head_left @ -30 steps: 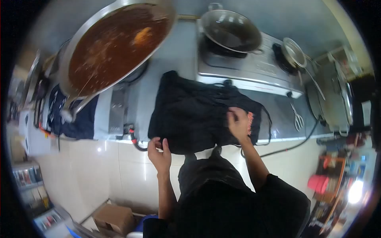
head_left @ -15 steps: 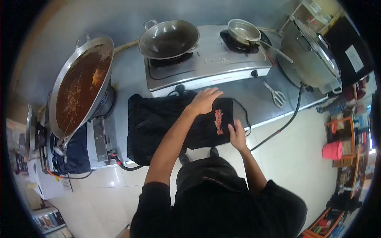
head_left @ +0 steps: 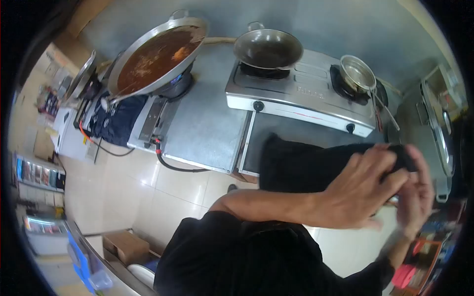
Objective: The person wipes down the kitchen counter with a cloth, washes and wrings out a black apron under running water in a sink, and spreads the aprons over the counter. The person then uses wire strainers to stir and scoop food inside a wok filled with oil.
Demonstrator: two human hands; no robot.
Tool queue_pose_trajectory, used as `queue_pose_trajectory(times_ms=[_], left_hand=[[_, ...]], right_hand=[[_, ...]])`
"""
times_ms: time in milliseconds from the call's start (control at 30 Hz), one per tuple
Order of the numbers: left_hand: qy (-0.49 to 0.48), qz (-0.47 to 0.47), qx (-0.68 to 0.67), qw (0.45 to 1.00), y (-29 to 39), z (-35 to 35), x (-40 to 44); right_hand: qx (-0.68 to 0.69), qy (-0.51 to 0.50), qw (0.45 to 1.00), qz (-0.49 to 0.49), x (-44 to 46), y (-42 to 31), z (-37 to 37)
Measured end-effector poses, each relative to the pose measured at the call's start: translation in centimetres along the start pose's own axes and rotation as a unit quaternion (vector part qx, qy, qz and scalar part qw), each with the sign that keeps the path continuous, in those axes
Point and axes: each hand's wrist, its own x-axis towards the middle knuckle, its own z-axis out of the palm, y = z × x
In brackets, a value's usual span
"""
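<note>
A black cloth garment (head_left: 306,165) is lifted and stretched across the right part of the counter, its right end bunched up. My left hand (head_left: 363,185) reaches across my body and has its fingers wrapped round that bunched end. Right beside it, my right hand (head_left: 417,190) grips the same end from the far side, its fingers curled and partly blurred. The two hands overlap closely. The orange-red print is not visible.
A large pan of dark red-brown liquid (head_left: 158,61) stands at the left with a ladle. Behind the cloth, a two-burner stove (head_left: 301,93) carries an empty wok (head_left: 269,48) and a small pot (head_left: 357,73). A big lidded pot (head_left: 424,128) is at the right; a black hose (head_left: 182,167) hangs at the front.
The cloth, flat on the counter earlier, has been taken hold of at its right end and shifted right. Both hands have moved right and come together. The camera view has shifted.
</note>
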Motion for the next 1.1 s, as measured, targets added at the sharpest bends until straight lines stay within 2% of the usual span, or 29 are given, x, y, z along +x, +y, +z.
queue_pose_trajectory(times_ms=[33,67,133,200,233,267,333,367,433,533,633,667,733,833,867,900,967,1000,1033,1067,1100], left_hand=[[0.137,0.076,0.085,0.984,-0.8,1.6,1.9],[0.203,0.111,0.102,0.968,-1.4,1.8,4.0],[0.234,0.147,0.067,0.959,-2.0,-0.4,7.5],[0.259,0.171,0.049,0.949,-2.8,-2.9,11.2],[0.167,0.053,0.011,0.985,-2.2,-4.8,11.9],[0.065,-0.054,0.02,0.996,-2.2,-6.5,12.8],[0.012,-0.13,0.027,0.991,-0.7,-8.5,14.9],[-0.016,-0.166,0.034,0.985,0.2,-9.5,15.9],[-0.03,-0.235,-0.015,0.971,0.0,-10.5,17.5],[-0.07,-0.181,0.201,0.96,-3.3,-13.4,18.2],[-0.094,-0.075,0.265,0.957,-2.4,-15.5,17.5],[-0.121,-0.075,0.308,0.941,-2.1,-15.8,17.4],[-0.171,-0.073,0.394,0.9,-0.9,-16.4,17.8],[-0.237,-0.12,0.404,0.876,3.1,-17.2,16.7],[-0.234,-0.161,0.345,0.895,4.5,-17.5,15.5],[-0.228,-0.202,0.285,0.909,5.8,-17.6,14.0],[-0.183,-0.291,0.104,0.933,7.4,-17.7,10.3],[-0.167,-0.252,0.022,0.953,7.6,-17.9,8.5],[-0.14,-0.214,-0.054,0.965,7.4,-18.1,6.4],[-0.087,-0.171,-0.096,0.977,7.0,-18.3,4.3],[-0.044,-0.168,-0.112,0.978,6.7,-19.3,2.4]], right_hand=[[-0.043,-0.051,0.997,-0.048,0.7,-1.7,-1.2],[-0.137,-0.117,0.979,-0.096,1.7,-4.1,-2.6],[-0.281,-0.088,0.934,-0.204,3.3,-6.1,-3.0],[-0.385,0.004,0.878,-0.282,5.3,-6.3,-3.2],[-0.485,0.027,0.841,-0.239,6.3,-6.9,-3.6],[-0.581,0.042,0.789,-0.193,7.4,-7.5,-3.9],[-0.734,0.091,0.657,-0.147,8.6,-8.2,-3.2],[-0.762,0.099,0.599,-0.224,9.4,-6.8,-4.0],[-0.693,0.172,0.605,-0.353,12.6,-2.4,-6.7],[-0.674,0.269,0.595,-0.345,14.2,0.6,-8.4],[-0.561,0.29,0.769,-0.099,14.3,1.6,-10.0],[-0.561,0.282,0.773,-0.089,14.4,1.9,-10.0],[-0.47,0.239,0.848,-0.05,14.2,1.8,-9.4],[-0.26,0.169,0.95,0.04,13.3,0.9,-9.8],[-0.173,0.142,0.972,0.072,13.0,0.4,-10.2],[-0.083,0.125,0.989,0.008,12.3,-0.2,-10.4],[-0.007,0.123,0.989,-0.081,13.3,-0.8,-11.3],[-0.004,0.126,0.984,-0.124,14.6,-1.4,-11.7],[-0.061,0.147,0.979,-0.127,15.9,-2.7,-11.8],[0.001,0.155,0.979,-0.134,17.7,-3.6,-10.8],[-0.007,0.16,0.979,-0.124,19.0,-5.0,-8.8]])
